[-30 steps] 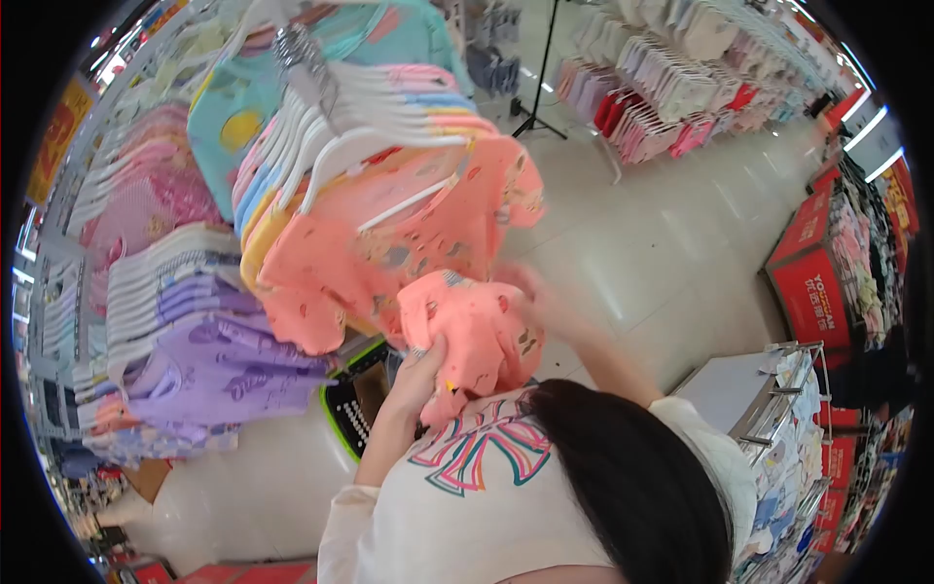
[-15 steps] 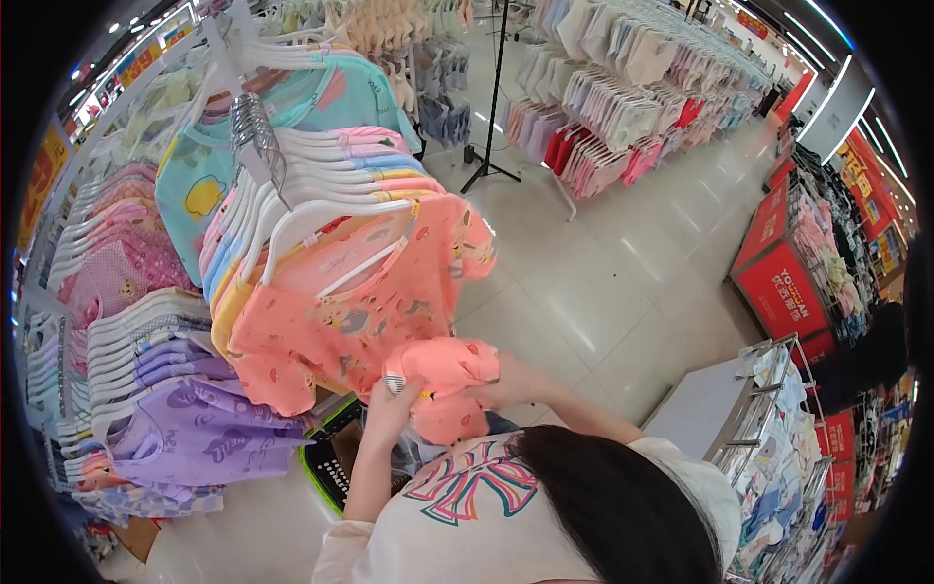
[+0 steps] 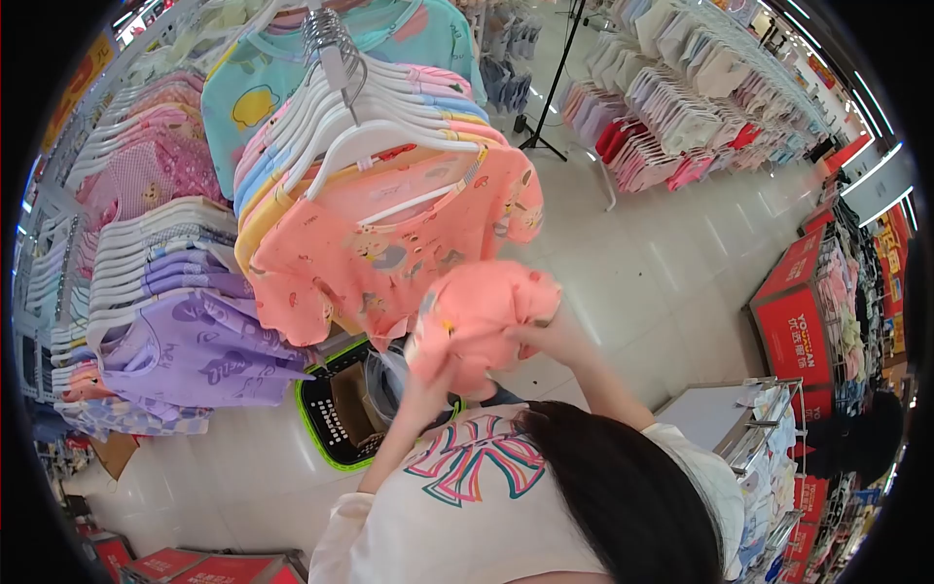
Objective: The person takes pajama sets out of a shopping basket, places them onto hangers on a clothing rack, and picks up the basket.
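A bunched coral garment (image 3: 482, 321) with small printed figures is held up in front of my chest, between both hands. My left hand (image 3: 428, 391) grips its lower left edge, the fingers partly covered by the cloth. On its right side my right hand (image 3: 545, 339) is closed on the fabric. Just beyond hangs a coral printed short-sleeved top (image 3: 389, 238) on a white hanger (image 3: 399, 136), at the front of a row of tops. The bundle overlaps this top's lower hem; whether they touch I cannot tell.
A black basket with a green rim (image 3: 309, 428) stands on the floor below my left arm. Purple tops (image 3: 199, 346) hang at left. A black stand (image 3: 553, 92) and racks of baby clothes (image 3: 681, 107) are farther back. A display rack (image 3: 769, 438) stands close at right.
The coral garment has been raised and spread into a rounder bundle, with both hands still on it. My view has shifted, showing more of the basket and floor.
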`<state>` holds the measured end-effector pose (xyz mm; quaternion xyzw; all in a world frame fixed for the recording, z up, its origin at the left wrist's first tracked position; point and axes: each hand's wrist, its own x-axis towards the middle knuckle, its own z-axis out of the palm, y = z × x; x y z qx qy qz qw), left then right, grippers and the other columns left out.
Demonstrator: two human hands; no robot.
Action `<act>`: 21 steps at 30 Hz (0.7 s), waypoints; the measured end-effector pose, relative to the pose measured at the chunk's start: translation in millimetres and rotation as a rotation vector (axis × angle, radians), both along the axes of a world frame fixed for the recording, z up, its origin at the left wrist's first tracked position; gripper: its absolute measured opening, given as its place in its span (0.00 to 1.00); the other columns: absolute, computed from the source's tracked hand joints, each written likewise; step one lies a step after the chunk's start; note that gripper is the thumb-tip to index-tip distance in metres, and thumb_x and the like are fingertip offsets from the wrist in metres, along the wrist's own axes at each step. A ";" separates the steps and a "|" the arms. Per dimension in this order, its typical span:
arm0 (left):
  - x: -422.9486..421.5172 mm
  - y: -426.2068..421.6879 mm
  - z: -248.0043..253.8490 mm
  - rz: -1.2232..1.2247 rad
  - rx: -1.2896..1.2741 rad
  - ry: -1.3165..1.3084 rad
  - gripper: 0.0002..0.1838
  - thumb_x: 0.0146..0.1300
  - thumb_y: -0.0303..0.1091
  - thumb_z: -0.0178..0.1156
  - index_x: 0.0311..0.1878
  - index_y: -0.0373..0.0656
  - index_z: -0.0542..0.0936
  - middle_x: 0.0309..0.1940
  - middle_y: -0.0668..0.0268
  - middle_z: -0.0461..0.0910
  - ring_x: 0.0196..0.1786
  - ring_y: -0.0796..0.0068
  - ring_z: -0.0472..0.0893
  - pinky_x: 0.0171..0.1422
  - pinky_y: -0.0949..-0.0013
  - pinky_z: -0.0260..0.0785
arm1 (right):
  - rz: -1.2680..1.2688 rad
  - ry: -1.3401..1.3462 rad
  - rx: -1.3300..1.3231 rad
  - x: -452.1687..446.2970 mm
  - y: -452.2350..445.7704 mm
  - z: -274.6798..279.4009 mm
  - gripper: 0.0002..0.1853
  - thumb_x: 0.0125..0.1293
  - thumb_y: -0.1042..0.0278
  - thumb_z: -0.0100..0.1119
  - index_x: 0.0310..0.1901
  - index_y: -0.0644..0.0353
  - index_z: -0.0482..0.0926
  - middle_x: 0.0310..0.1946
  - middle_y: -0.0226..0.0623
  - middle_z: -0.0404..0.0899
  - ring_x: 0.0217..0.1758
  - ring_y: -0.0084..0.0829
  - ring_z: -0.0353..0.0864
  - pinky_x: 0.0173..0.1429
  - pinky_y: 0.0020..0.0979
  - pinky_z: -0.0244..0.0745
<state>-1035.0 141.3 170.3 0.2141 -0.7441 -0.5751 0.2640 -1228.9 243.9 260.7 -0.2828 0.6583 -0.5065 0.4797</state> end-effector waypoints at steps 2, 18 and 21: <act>8.7 -4.6 6.9 0.119 0.344 0.060 0.17 0.67 0.32 0.48 0.57 0.34 0.69 0.53 0.65 0.71 0.53 0.78 0.70 0.56 0.73 0.63 | -0.084 -0.062 -0.160 -7.1 1.0 -10.6 0.31 0.52 0.67 0.66 0.57 0.64 0.64 0.45 0.34 0.75 0.49 0.25 0.74 0.54 0.29 0.70; -5.3 -27.9 72.1 -0.190 -0.075 0.154 0.11 0.60 0.30 0.55 0.44 0.37 0.76 0.42 0.60 0.75 0.46 0.67 0.74 0.54 0.68 0.63 | 0.453 1.155 -0.513 9.2 -10.1 -93.4 0.27 0.54 0.63 0.60 0.57 0.57 0.69 0.57 0.40 0.66 0.58 0.32 0.66 0.61 0.32 0.63; -3.8 -59.8 82.8 0.141 -0.388 0.012 0.11 0.58 0.31 0.58 0.43 0.38 0.78 0.38 0.59 0.79 0.36 0.69 0.79 0.42 0.71 0.70 | 0.316 1.104 -0.274 -22.3 -1.4 -67.8 0.28 0.52 0.66 0.59 0.57 0.57 0.68 0.57 0.40 0.65 0.59 0.38 0.65 0.64 0.38 0.59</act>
